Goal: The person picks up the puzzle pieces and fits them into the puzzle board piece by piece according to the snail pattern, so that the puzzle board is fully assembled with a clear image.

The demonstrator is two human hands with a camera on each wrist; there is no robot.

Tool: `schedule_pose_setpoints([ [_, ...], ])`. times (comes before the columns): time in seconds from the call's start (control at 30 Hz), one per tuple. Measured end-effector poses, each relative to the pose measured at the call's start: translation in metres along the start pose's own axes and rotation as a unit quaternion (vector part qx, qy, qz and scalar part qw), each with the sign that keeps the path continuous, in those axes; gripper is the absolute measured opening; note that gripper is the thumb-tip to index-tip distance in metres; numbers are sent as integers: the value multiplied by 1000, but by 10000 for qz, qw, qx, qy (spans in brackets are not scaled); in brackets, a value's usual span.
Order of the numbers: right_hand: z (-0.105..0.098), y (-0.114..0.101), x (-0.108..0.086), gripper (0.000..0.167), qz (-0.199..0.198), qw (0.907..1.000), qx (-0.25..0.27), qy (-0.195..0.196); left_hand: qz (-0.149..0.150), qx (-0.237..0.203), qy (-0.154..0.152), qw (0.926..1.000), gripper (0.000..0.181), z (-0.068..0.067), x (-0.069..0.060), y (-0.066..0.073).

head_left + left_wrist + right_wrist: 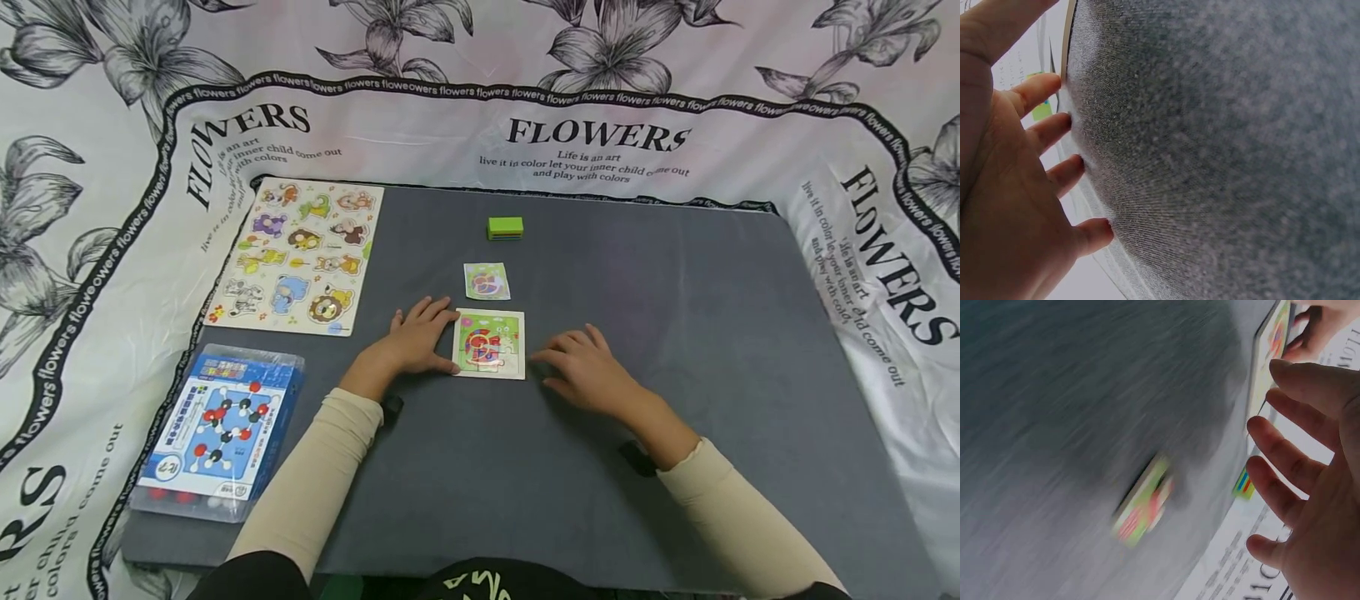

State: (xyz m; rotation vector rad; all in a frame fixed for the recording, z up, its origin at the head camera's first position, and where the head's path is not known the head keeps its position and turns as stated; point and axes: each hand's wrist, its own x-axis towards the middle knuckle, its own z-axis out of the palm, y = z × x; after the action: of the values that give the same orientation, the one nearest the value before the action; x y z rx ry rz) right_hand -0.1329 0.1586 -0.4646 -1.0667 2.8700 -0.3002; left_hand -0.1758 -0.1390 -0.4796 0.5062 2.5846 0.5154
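Note:
In the head view a small square puzzle board (520,367), with a colourful picture on a green ground, lies on the grey table. My left hand (412,340) rests at its left edge, thumb by the lower corner and fingers by the upper one. Spread fingers show on that left hand (1029,181) in the left wrist view. To the right of the board, my right hand (588,371) hovers with loosely bent fingers and nothing visible between them. A blurred green and red puzzle piece (1141,509) shows below the right hand (1310,456) in the right wrist view; the head view does not show it.
Just beyond the board lies a small picture card (487,282), and farther back a green stack or box (505,228). At the left are a large animal puzzle board (300,250) and a plastic case with a molecule picture (221,425). A flower-printed cloth (420,125) surrounds the grey area.

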Motion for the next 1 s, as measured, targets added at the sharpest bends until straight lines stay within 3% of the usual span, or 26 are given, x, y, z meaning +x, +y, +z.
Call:
schedule_pose_setpoints([
  [0.2, -5, 20, -25, 41, 180, 9998, -72, -12, -20, -57, 48, 10000, 91, -3, -3, -5],
  [0.47, -4, 41, -37, 39, 442, 9990, -83, 54, -81, -81, 96, 9999, 91, -7, -7, -11],
  [1.0, 0, 46, -55, 35, 577, 9983, -33, 48, 38, -89, 28, 9999, 92, -2, -2, -3],
])
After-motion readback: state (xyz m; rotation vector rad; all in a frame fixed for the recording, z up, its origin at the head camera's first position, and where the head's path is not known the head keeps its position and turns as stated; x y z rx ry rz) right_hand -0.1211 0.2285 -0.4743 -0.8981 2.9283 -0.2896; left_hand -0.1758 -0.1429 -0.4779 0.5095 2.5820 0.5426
